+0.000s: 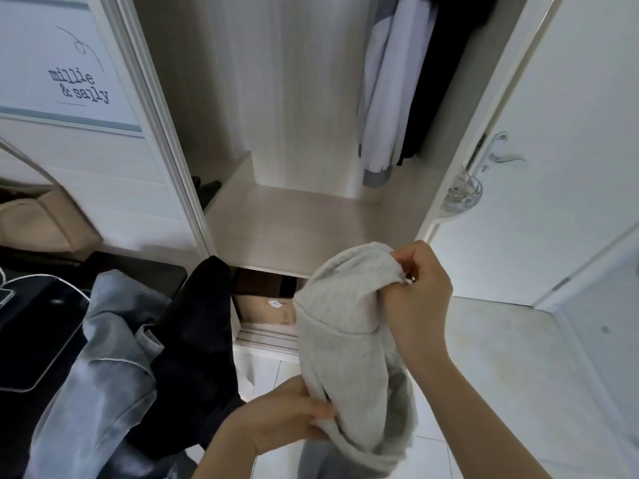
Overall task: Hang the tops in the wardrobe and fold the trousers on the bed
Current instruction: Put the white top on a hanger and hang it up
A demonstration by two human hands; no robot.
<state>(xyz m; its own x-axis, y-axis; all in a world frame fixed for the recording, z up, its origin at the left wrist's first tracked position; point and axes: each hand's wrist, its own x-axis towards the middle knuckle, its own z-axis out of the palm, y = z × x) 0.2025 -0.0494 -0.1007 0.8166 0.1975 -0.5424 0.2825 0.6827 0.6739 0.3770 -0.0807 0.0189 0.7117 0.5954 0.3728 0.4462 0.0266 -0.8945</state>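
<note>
A light grey sweatshirt-like garment (345, 344) hangs bunched in front of the open wardrobe (304, 216). My right hand (415, 299) grips its upper edge, fingers curled into the fabric. Lower down, my left hand (287, 413) holds the garment's side, thumb over the cloth. Inside the wardrobe, at the upper right, hang a pale lilac top (387, 98) and a black garment (435, 74). A grey-blue garment (96, 375) and a black garment (197, 357) lie heaped at the left.
A white door with a metal handle (498, 157) stands at the right. A cardboard box (266, 309) sits under the wardrobe shelf. A beige bag (41, 223) and a dark case (34, 330) are at the left. White floor tiles lie below.
</note>
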